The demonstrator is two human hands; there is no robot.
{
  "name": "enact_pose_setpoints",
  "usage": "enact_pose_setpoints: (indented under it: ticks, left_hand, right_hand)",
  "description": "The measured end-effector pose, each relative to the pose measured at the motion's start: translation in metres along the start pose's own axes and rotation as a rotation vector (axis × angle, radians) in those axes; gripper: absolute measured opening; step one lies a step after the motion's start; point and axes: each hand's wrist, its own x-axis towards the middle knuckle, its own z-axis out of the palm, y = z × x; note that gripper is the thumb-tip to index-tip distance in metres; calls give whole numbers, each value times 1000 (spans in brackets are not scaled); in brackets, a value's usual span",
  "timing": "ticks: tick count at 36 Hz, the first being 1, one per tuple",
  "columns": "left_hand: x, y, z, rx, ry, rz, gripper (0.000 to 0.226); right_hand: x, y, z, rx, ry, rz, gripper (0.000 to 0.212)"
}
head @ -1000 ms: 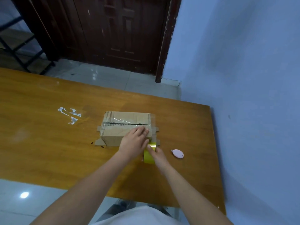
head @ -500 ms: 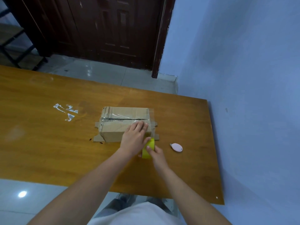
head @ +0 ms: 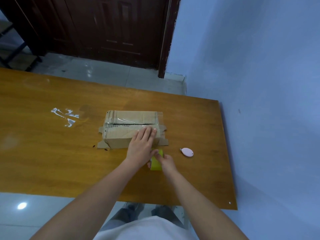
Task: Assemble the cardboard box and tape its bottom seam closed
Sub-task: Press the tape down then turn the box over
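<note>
On the counter's middle: left grip point(head: 140, 146), fingers straight, pressing flat on the brown cardboard box point(head: 121, 134) at its right end, over clear tape along the top seam. Right grip point(head: 165, 161), at 5 o'clock of the left, curled around a yellow-green roll of tape point(head: 155, 164) just beside the box's near side. Pink oval cutter point(head: 187, 152) at 3 o'clock of the roll, apart. Clear tape scraps point(head: 66, 116) at 9 o'clock of the box, on orange-brown wooden counter point(head: 43, 153).
</note>
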Motion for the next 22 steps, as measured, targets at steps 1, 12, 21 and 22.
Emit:
enact_pose_setpoints:
  ticks: [1, 12, 21, 22]
  left_hand:
    - [1, 0, 0, 0, -3, -10, 85]
    - [-1, 5, 4, -76, -37, -144, 95]
    - [-2, 8, 2, -65, -20, -179, 95]
    - [-2, 9, 2, -62, -16, -180, 95]
  right_hand:
    - [1, -2, 0, -8, -4, 2, 25]
    - [14, 0, -14, -163, 4, 29, 36]
    - [31, -9, -57, -312, 475, -148, 34]
    - [34, -10, -68, -480, 531, -148, 42]
